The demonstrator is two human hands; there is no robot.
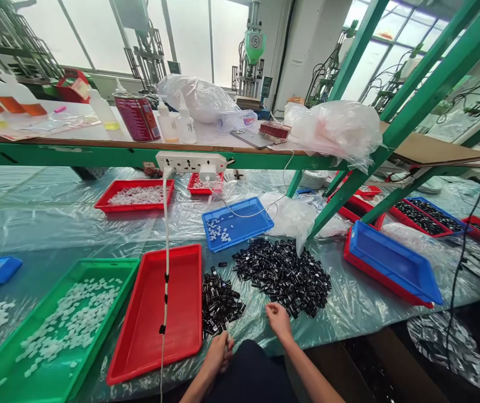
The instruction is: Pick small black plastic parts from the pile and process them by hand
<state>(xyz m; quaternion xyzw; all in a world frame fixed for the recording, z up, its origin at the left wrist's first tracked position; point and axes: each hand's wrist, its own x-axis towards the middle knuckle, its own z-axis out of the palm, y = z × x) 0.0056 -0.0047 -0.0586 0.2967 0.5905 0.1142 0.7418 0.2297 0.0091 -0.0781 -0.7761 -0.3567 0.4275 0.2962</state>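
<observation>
Near the table's front edge, my left hand [219, 351] is closed, fingers curled together, just below a smaller pile of black pieces [220, 302]; what it grips is too small to name. My right hand [278, 319] is closed in a pinch at the lower edge of a larger pile of black pieces [286, 274], and anything between its fingertips is hidden. Left of the smaller pile lies a red tray [156, 324] with nothing in it. A green tray [97, 336] holding small white pieces stands farther left.
Behind the piles, a blue tray [244, 221] holds some white pieces. Stacked trays [395, 263] stand at the right. A white cable hangs from a power strip [193, 163] across the red tray. A green slanted post [336, 204] rises behind the larger pile.
</observation>
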